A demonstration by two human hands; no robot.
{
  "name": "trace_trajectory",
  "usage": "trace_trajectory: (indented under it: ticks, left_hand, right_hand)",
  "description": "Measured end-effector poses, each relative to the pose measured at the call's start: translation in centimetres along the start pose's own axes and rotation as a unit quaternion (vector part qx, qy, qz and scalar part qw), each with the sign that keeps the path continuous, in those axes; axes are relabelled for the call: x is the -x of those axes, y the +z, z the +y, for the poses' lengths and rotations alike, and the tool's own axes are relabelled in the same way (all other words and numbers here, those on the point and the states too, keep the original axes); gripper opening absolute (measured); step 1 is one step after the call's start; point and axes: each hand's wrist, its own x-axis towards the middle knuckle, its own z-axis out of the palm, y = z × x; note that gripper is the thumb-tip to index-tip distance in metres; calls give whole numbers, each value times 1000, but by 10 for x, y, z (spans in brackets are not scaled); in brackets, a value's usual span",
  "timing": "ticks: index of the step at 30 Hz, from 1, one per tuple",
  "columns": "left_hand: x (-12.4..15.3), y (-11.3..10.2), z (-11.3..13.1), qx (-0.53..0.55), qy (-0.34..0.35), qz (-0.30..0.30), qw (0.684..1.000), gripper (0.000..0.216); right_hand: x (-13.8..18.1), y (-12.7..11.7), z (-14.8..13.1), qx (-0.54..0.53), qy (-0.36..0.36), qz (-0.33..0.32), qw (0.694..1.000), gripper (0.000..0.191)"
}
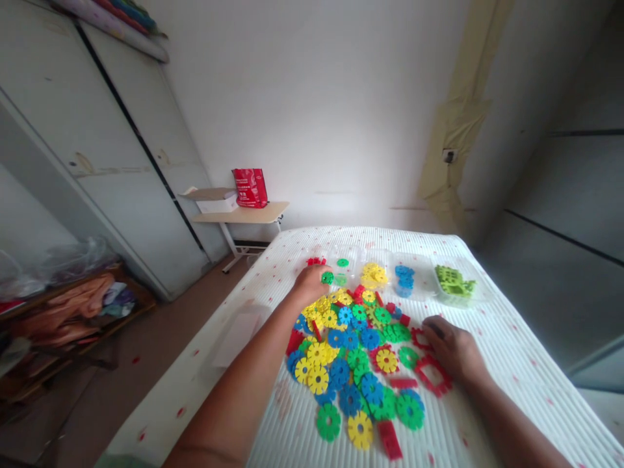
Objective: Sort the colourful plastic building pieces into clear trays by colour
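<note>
One green disc point(327, 277) sits pinched between the nearly closed fingers of the left hand point(311, 283) beside a clear tub point(345, 273), seemingly at the placing step, release presumably called for next; right hand point(454, 351), fingers curled by red square frames point(442, 389), grip indeterminable.
</note>
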Motion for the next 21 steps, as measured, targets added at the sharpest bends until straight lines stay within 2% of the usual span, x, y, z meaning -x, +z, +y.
trace_trajectory:
  ticks: [5,9,12,15,21]
  left_hand:
    - [-60,5,12,-66,-20,18,997,48]
    - [-77,17,12,-88,-59,32,994,46]
    - [-66,18,10,-98,-73,48,991,40]
    - [-44,11,9,-98,-74,57,991,38]
    - [11,0,13,-44,-25,84,995,31]
  right_hand:
    - [-1,2,3,-8,3,5,1000,31]
    - [0,4,6,-7,10,-5,1000,30]
    - [0,4,7,-6,2,-6,1000,30]
    - [0,5,6,-2,-3,2,1000,29]
    - [-1,3,3,-3,1,5,1000,30]
